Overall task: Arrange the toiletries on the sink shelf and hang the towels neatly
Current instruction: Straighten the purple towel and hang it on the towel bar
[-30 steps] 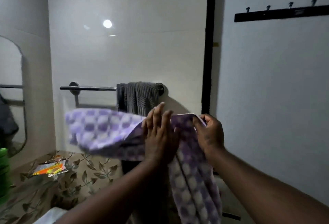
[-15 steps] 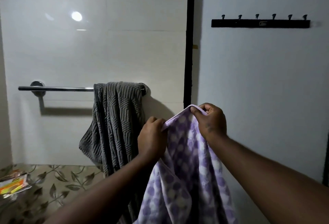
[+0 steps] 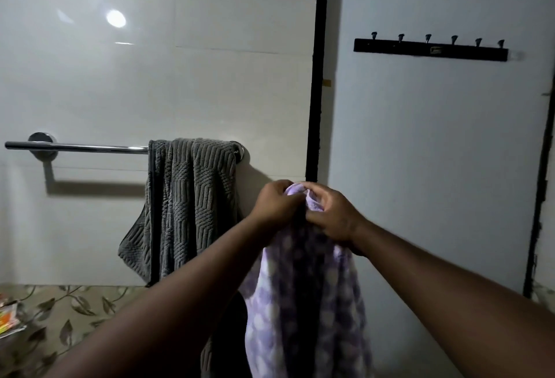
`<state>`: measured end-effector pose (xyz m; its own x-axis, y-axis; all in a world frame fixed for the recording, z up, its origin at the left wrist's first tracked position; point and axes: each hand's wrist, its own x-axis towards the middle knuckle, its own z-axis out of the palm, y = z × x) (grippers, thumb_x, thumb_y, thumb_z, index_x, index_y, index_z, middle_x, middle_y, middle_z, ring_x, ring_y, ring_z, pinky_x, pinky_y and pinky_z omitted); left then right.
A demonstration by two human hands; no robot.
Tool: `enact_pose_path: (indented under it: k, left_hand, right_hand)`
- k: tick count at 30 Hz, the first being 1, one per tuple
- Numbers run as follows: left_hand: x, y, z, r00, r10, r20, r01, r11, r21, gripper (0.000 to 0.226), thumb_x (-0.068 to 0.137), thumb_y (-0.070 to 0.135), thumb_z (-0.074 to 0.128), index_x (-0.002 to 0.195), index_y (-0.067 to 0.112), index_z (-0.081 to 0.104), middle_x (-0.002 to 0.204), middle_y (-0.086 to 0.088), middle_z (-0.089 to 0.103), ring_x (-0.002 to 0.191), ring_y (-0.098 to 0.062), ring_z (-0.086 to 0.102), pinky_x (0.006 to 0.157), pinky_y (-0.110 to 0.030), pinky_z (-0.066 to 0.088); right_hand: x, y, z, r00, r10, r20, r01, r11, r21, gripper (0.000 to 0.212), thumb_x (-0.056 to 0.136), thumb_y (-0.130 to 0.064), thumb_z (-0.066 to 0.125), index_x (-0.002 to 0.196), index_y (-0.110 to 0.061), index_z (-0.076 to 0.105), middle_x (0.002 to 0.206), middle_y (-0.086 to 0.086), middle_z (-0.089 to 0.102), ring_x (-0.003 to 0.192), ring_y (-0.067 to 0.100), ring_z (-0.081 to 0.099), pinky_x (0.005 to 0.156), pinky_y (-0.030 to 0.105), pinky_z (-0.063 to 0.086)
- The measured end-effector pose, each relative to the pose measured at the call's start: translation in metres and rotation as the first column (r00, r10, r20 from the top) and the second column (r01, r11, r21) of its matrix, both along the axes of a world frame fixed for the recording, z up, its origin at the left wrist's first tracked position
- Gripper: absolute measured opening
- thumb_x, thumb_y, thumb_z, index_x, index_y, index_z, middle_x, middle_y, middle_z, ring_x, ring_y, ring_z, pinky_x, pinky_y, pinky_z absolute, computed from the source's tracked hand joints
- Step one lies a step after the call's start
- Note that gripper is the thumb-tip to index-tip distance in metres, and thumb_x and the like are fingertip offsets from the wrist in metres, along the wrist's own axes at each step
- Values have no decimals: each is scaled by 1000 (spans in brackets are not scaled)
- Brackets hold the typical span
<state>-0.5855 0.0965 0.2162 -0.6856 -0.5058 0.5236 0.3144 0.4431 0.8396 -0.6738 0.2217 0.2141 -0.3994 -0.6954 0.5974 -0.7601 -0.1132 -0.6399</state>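
Two bare hands bunch a lilac checked towel in front of a bathroom wall.

The left hand (image 3: 274, 205) and right hand (image 3: 332, 215) meet, fingers curled and pinching the purple towel's (image 3: 303, 311) top edge; it hangs down between the forearms. Left of them, a grey towel (image 3: 187, 197) drapes over the chrome rail (image 3: 78, 147). A hook rack (image 3: 431, 50) sits far right.

We are holding the bunched top of a towel (image 3: 303, 302) between our left hand (image 3: 274, 205) and right hand (image 3: 333, 215), the two hands touching, the cloth hanging down near us. Left and farther off, a second towel (image 3: 186, 203) is draping over the right end of a wall rail (image 3: 78, 147). A hook rack (image 3: 431, 50) is sitting high on the door (image 3: 435, 167) to the right.
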Motion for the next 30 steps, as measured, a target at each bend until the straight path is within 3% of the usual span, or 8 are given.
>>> enact_pose_path:
  k: [2, 5, 9, 12, 18, 22, 25, 30]
  left_hand:
    - [-5, 5, 7, 998, -68, -15, 67, 997, -22, 9, 83, 19, 72, 75, 14, 70, 60, 9, 64, 58, -7, 54, 54, -20, 43]
    - [-7, -1, 4, 997, -52, -50, 48, 996, -70, 21, 84, 30, 78, 83, 13, 64, 67, 6, 65, 61, -8, 54, 55, -23, 44]
    - [-6, -20, -13, 984, 115, 136, -56, 924, -378, 24, 86, 36, 72, 80, 17, 58, 70, 5, 59, 62, -11, 50, 58, -30, 40]
    - [-1, -34, -24, 961, 240, 139, -157, 883, -442, 27, 87, 28, 67, 66, 16, 53, 61, 5, 52, 63, -17, 48, 59, -34, 37]
    - [5, -49, -16, 919, 383, 92, -287, 811, -509, 35, 89, 18, 66, 59, 17, 49, 54, 3, 50, 59, -26, 51, 56, -34, 33]
    - [9, -59, -7, 930, 344, 131, -219, 802, -555, 31, 91, 19, 70, 62, 18, 60, 53, 0, 50, 53, -13, 43, 54, -29, 33]
    - [12, -69, -5, 913, 380, 148, -240, 794, -558, 39, 90, 15, 69, 54, 22, 56, 48, 5, 48, 55, -11, 44, 51, -26, 32]
    - [7, -61, -1, 902, 421, 91, -354, 845, -401, 16, 86, 7, 58, 73, 12, 66, 71, -4, 67, 68, -20, 58, 62, -32, 47]
  right_hand:
    - [1, -2, 3, 1000, -19, 2, 19, 1000, 4, 48, 79, 2, 46, 109, -29, 69, 96, 2, 69, 85, 16, 63, 79, 25, 51]
    - [-7, 2, 9, 973, -230, -22, 231, 973, 9, 13, 89, -11, 53, 91, -10, 66, 75, -1, 59, 69, 15, 52, 63, 29, 42]
    - [-23, 9, 13, 871, -487, 65, 491, 857, -159, 25, 90, -27, 58, 71, -11, 51, 63, -2, 54, 62, 18, 50, 60, 33, 39]
    - [-28, 13, 18, 757, -630, 171, 653, 724, -223, 28, 86, -31, 56, 71, -11, 45, 62, 0, 50, 61, 23, 47, 58, 35, 38]
    - [-31, 14, 16, 654, -717, 241, 756, 615, -224, 27, 86, -28, 50, 68, -12, 38, 62, 1, 48, 63, 29, 46, 56, 34, 34]
    - [-39, 16, 15, 611, -741, 279, 791, 579, -196, 25, 85, -28, 49, 68, -12, 39, 64, 3, 49, 64, 32, 46, 58, 35, 36]
    - [-47, 20, 14, 592, -758, 273, 806, 561, -190, 24, 85, -29, 50, 70, -11, 42, 67, 5, 54, 67, 35, 51, 60, 35, 39]
    - [-48, 18, 8, 611, -758, 229, 792, 590, -159, 28, 87, -30, 50, 69, -11, 40, 64, 4, 50, 65, 34, 48, 58, 34, 36]
